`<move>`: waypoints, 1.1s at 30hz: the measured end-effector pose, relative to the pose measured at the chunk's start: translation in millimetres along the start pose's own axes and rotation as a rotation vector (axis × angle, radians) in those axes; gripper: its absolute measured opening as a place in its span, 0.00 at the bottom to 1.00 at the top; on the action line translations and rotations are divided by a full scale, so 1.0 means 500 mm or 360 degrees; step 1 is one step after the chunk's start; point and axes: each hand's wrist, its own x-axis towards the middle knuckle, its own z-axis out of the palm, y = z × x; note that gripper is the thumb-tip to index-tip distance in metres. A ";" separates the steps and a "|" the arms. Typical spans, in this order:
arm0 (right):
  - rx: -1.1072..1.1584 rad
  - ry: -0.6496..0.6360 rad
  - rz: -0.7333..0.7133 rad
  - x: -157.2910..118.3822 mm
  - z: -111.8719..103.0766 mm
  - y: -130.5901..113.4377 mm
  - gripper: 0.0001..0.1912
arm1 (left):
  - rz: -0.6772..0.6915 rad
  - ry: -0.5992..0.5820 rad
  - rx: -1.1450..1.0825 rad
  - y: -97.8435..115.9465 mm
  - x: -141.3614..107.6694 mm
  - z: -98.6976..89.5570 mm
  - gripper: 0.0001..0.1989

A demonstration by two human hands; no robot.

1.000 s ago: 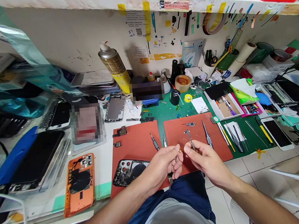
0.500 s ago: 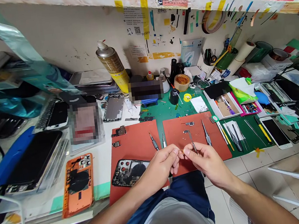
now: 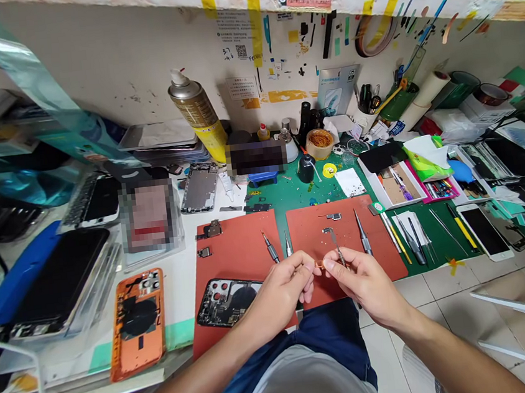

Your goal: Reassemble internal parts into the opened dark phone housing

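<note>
Left hand (image 3: 292,282) has curled tighter; it and the right hand (image 3: 359,279) pinch an orange piece (image 3: 319,265).

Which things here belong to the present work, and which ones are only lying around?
Probably in the work:
- small orange piece, between fingertips of left hand and right hand
- opened dark phone on the left red mat

Seemingly just lying about:
- spray can
- orange phone housing, far left
- white-framed phone, right
</note>
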 end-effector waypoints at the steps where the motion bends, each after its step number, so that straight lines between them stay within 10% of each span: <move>1: -0.0001 -0.0002 0.0000 0.001 0.000 0.001 0.25 | -0.0005 0.0002 0.0005 -0.001 0.000 0.000 0.17; 7: -0.0069 -0.0018 -0.0010 0.008 -0.004 0.005 0.22 | -0.0041 0.0032 -0.0009 0.005 0.006 0.002 0.17; 13: -0.0641 0.0145 -0.0542 0.001 -0.009 0.003 0.07 | -0.0222 -0.0010 -0.0204 0.026 0.008 0.006 0.17; 23: -0.1077 0.0048 -0.1206 -0.007 -0.011 0.006 0.14 | -0.0437 -0.0034 -0.0484 0.037 0.004 0.016 0.13; 26: -0.0993 0.0067 -0.1097 -0.007 -0.009 0.008 0.11 | -0.0421 -0.0019 -0.0448 0.038 0.004 0.016 0.18; 33: -0.0114 0.0121 -0.0053 -0.004 0.006 -0.001 0.20 | -0.0149 0.0102 -0.0151 0.039 -0.008 0.015 0.21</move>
